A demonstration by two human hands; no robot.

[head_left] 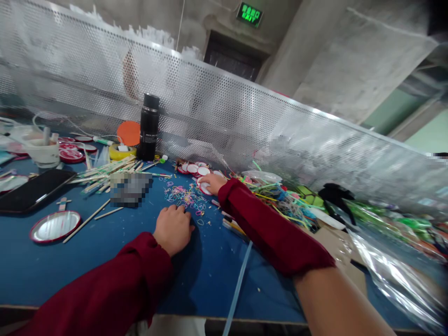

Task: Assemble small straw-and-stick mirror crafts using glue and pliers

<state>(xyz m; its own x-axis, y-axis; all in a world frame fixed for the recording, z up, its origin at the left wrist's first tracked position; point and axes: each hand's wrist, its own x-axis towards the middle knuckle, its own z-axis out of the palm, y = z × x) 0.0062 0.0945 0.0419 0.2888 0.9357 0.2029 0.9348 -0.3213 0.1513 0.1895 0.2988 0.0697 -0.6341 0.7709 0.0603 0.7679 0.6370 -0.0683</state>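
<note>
My left hand [174, 228] rests palm down on the blue table, fingers slightly bent, with nothing visible in it. Just beyond its fingertips lies a scatter of small coloured clip-like loops [187, 196]. Farther off, my right hand [214, 183] reaches to a group of round, red-rimmed mirrors [192, 169] near the perforated panel. Its fingers are on one round mirror [205, 187] at the near side of the group; the thumb's grip is partly hidden. Pens or sticks [233, 225] lie beneath my right forearm.
At left are a phone [35, 189], a larger round mirror [55, 227], wooden sticks [105, 173], a white cup [44, 151] and a black bottle [149, 127]. Tangled coloured strands [280, 198] and plastic bags [388, 270] cover the right side. A perforated metal panel [224, 112] borders the back.
</note>
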